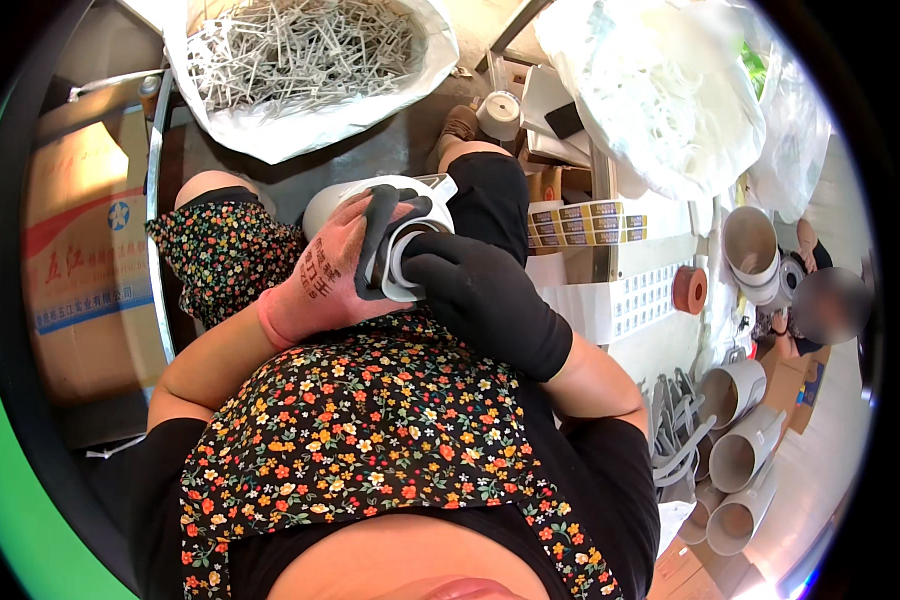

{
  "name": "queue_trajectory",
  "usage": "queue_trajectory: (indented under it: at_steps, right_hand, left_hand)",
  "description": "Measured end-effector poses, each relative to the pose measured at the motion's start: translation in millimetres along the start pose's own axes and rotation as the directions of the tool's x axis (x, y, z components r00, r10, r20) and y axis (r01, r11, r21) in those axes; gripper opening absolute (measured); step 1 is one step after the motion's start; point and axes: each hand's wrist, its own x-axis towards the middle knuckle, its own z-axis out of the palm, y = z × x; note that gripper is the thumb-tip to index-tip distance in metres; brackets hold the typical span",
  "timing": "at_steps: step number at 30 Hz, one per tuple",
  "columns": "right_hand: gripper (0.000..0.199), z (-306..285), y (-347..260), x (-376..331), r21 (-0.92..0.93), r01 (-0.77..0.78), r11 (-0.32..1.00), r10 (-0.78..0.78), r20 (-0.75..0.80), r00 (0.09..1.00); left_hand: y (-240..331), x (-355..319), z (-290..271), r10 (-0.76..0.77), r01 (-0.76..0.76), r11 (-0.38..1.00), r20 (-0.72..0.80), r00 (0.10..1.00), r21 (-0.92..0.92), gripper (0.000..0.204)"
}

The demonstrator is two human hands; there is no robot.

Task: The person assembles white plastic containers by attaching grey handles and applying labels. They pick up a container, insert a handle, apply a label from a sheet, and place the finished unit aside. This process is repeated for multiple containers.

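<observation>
My left hand [332,268], in a pink glove with a dark coated palm, is closed around a white plastic part with a round, hollow end [402,291]. From the right, my right hand [492,296], in a black glove, presses its bent fingers against the rim of that end. What the right fingertips pinch inside the opening is hidden. Just beyond the hands, a larger white plastic vessel [322,204] with an angular lip rests between my knees. Whether the held part is joined to it, I cannot tell.
A white sack of thin grey plastic pieces [300,55] stands ahead. At left is a cardboard box [90,240]. To the right are a bag of translucent scraps [660,100], label sheets [655,300], a brown tape roll [689,289], grey cylindrical vessels [745,450], grey handles [680,430] and another person [808,250].
</observation>
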Motion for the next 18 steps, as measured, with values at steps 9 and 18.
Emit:
queue_trajectory:
  at_steps: [9, 18]
  right_hand:
    - [0.021, 0.2, 7.6, -19.4, -0.243, 0.035, 0.969, 0.005, 0.16, 0.987]
    - [0.009, -3.5, 32.3, -39.3, -0.161, 0.228, 0.96, -0.171, 0.308, 0.936]
  left_hand:
    - [-2.4, 18.3, 12.5, 0.182, -0.179, 0.983, 0.057, 0.982, -0.047, 0.082]
    - [25.3, 36.9, 17.9, 0.23, -0.266, 0.961, 0.313, 0.922, 0.079, 0.057]
